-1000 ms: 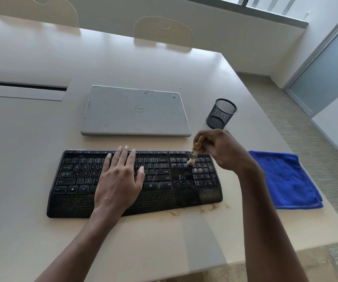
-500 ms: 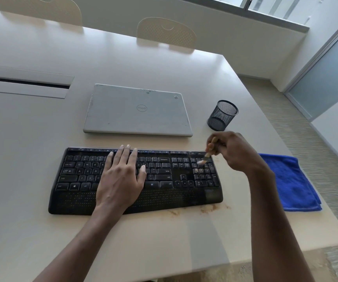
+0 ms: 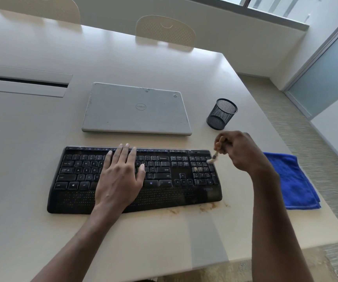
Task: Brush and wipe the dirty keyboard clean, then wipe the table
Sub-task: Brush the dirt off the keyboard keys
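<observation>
Task thing: keyboard [image 3: 164, 193] lies near the table's [image 3: 164, 241] front edge, long axis left to right.
Steadying: left hand [image 3: 121, 178] rests flat on the middle keys, fingers straight.
Working: right hand [image 3: 243, 151] pinches a small brush [image 3: 215, 154], bristles at the number pad's top right.
Key relation: crumbs [image 3: 197, 169] sit just left of the bristles, toward the front edge; right hand nearer.
Waiting: blue cloth [image 3: 290, 180] by the right edge.

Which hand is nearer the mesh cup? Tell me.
Right. The right hand, holding the brush, is just this side of the mesh cup; the left hand lies flat on the keyboard, far to its left.
</observation>
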Demonstrator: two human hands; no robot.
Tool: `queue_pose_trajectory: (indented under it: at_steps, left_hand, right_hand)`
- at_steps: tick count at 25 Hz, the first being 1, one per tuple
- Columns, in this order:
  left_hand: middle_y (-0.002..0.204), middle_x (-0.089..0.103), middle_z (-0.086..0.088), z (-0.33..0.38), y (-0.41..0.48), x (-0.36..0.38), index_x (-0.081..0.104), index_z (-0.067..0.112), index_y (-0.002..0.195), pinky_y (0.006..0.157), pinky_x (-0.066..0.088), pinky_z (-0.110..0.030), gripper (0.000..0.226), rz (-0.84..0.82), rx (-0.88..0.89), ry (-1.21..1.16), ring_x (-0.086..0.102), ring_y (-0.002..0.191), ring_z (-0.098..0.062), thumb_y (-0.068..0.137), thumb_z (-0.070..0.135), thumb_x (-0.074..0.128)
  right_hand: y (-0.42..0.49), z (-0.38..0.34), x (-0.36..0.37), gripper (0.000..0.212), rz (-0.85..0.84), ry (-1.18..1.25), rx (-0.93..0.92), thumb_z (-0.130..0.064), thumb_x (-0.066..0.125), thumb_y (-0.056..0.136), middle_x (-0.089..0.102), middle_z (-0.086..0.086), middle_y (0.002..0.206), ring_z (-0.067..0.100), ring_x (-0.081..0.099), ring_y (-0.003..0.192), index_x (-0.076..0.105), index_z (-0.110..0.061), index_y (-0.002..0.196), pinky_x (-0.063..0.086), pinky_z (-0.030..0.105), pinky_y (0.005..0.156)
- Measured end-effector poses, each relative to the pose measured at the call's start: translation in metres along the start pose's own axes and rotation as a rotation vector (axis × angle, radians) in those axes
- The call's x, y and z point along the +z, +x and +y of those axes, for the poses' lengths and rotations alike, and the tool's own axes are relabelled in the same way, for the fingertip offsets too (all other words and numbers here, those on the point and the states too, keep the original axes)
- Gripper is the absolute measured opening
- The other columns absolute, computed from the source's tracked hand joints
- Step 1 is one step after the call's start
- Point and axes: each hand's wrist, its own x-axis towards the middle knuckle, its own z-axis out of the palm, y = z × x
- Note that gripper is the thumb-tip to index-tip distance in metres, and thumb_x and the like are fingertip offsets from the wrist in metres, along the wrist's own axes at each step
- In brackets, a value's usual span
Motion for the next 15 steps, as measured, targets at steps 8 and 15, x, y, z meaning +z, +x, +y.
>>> queue_pose_trajectory:
  at_steps: [8, 15]
  left_hand:
    - [0.164, 0.041, -0.014, 0.000, 0.000, 0.000, 0.044, 0.011, 0.157, 0.130, 0.023, -0.048, 0.069, -0.002, 0.009, -0.001, 0.032, 0.156, -0.026, 0.103, 0.052, 0.032]
    - [0.163, 0.042, -0.014, 0.000, 0.000, 0.000, 0.045, 0.011, 0.157, 0.129, 0.023, -0.048, 0.068, -0.001, -0.001, 0.000, 0.033, 0.156, -0.026, 0.103, 0.052, 0.034]
  right_hand:
    - [-0.001, -0.025, 0.016, 0.026, -0.073, 0.070, -0.108, 0.009, 0.056, 0.098, 0.071, 0.005, 0.078, 0.003, 0.067, 0.067, 0.070, -0.007, 0.083, 0.059, 0.018, 0.068]
    - [-0.006, -0.031, 0.012, 0.021, -0.048, 0.099, -0.107, 0.006, 0.060, 0.098, 0.073, 0.008, 0.079, 0.006, 0.071, 0.068, 0.070, -0.005, 0.084, 0.056, 0.016, 0.065]
